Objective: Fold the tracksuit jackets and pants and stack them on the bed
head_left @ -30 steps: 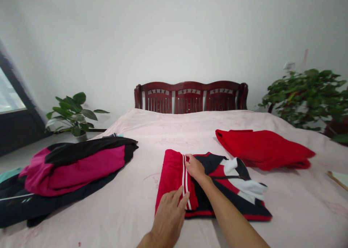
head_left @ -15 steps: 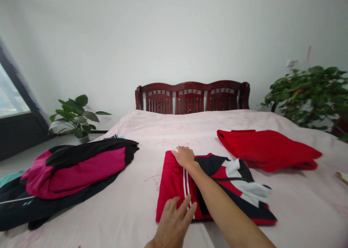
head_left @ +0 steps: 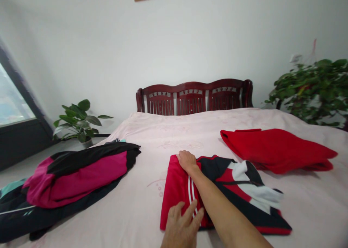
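Observation:
A folded sports jacket point(head_left: 174, 190) lies on the bed in front of me. Its red part, with two white stripes, is on the left; navy, white and red panels show on the right. My right hand point(head_left: 187, 161) rests on the far edge of the red part, palm down, and its forearm crosses over the jacket and hides some of it. On the near end of the red part, my left hand point(head_left: 182, 222) lies with its fingers spread, the fingertips on the white stripes.
Red folded cloth point(head_left: 274, 148) lies at the right of the bed. On the left is a pile of black, magenta and navy clothes point(head_left: 89, 173). A pink sheet point(head_left: 130, 204) covers the bed. Behind stands a dark wooden headboard point(head_left: 191, 96), with plants point(head_left: 78, 119) on both sides.
Both hands keep nearly the same places on the jacket. The view has shifted slightly, so the jacket and red cloth appear a little further right. The right thumb lies closer to its fingers.

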The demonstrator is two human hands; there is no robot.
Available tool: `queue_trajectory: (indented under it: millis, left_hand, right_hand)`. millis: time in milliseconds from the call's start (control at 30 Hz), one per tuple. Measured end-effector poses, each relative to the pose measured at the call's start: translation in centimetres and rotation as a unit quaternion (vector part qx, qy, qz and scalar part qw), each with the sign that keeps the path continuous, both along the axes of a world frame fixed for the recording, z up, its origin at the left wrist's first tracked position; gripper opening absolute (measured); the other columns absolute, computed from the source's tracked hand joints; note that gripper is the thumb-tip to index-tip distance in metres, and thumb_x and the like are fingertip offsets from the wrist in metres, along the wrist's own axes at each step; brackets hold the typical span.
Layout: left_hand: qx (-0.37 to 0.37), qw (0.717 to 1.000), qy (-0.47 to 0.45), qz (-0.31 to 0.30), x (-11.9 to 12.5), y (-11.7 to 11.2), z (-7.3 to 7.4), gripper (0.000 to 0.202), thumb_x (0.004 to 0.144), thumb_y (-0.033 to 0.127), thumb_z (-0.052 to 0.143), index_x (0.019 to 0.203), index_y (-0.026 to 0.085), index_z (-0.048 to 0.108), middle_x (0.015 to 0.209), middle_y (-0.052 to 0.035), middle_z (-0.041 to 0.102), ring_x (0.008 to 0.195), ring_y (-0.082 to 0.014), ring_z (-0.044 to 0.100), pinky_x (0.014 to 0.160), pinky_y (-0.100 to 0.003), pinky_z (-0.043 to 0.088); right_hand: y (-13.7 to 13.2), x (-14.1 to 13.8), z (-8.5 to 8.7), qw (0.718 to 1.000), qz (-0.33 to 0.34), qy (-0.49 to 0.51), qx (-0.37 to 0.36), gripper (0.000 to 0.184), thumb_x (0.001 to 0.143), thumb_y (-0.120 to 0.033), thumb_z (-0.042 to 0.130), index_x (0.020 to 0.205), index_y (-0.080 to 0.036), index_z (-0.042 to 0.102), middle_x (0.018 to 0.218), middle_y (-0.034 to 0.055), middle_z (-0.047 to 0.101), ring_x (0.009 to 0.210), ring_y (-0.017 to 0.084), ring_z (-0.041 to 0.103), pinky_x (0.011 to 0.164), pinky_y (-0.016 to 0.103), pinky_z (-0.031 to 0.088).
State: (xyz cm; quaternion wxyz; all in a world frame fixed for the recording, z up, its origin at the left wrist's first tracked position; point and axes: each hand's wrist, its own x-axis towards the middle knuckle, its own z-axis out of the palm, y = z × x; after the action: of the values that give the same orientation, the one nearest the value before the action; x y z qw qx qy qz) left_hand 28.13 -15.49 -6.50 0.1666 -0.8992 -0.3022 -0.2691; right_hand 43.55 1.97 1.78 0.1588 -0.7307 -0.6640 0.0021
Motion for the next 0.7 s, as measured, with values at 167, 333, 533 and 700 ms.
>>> queue_trajectory:
  millis: [167, 333, 533, 700]
  left_hand:
    - [-0.022, 1.0, -0.011, 0.002, 0.1, 0.3, -1.4, 0.056, 0.086, 0.021, 0.058, 0.139, 0.038, 0.05, 0.14, -0.0015, 0.059, 0.113, -0.029, 0.054, 0.087, -0.045, 0.045]
    - [-0.066, 0.998, -0.014, -0.009, 0.1, -0.2, -0.7, 0.059, 0.085, 0.029, 0.061, 0.142, 0.037, 0.047, 0.145, 0.0008, 0.055, 0.115, -0.0301, 0.054, 0.093, -0.047, 0.046]
    - [-0.143, 0.985, -0.079, -0.062, -1.2, -0.3, 2.6, 0.039, 0.088, 0.029, 0.059, 0.126, 0.034, 0.063, 0.13, -0.0012, 0.067, 0.111, -0.0247, 0.063, 0.092, -0.041, 0.053]
    - [-0.305, 0.902, -0.302, 0.037, -4.6, 3.9, 3.9, 0.037, 0.091, 0.032, 0.052, 0.125, 0.022, 0.063, 0.131, -0.0084, 0.065, 0.122, -0.0246, 0.058, 0.109, -0.046, 0.043]
  right_hand:
    - [-2.5, -0.3, 1.3, 0.998, 0.004, 0.003, 0.056, 0.044, 0.099, -0.035, 0.036, 0.131, -0.013, 0.057, 0.137, 0.0166, 0.056, 0.129, 0.025, 0.049, 0.109, 0.039, 0.033]
    - [-6.9, 0.6, -1.3, 0.994, 0.085, 0.003, 0.066, 0.059, 0.098, -0.042, 0.038, 0.148, -0.01, 0.039, 0.158, 0.0146, 0.031, 0.147, 0.027, 0.023, 0.12, 0.044, 0.014]
    - [-9.3, 2.1, -3.4, 0.996, 0.086, 0.015, 0.006, 0.062, 0.097, -0.045, 0.041, 0.151, -0.015, 0.036, 0.162, 0.011, 0.023, 0.149, 0.028, 0.018, 0.12, 0.049, 0.014]
    - [-12.5, 0.9, -0.6, 0.996, 0.078, 0.039, 0.034, 0.059, 0.097, -0.04, 0.041, 0.148, -0.01, 0.041, 0.158, 0.016, 0.03, 0.148, 0.028, 0.021, 0.121, 0.047, 0.016]
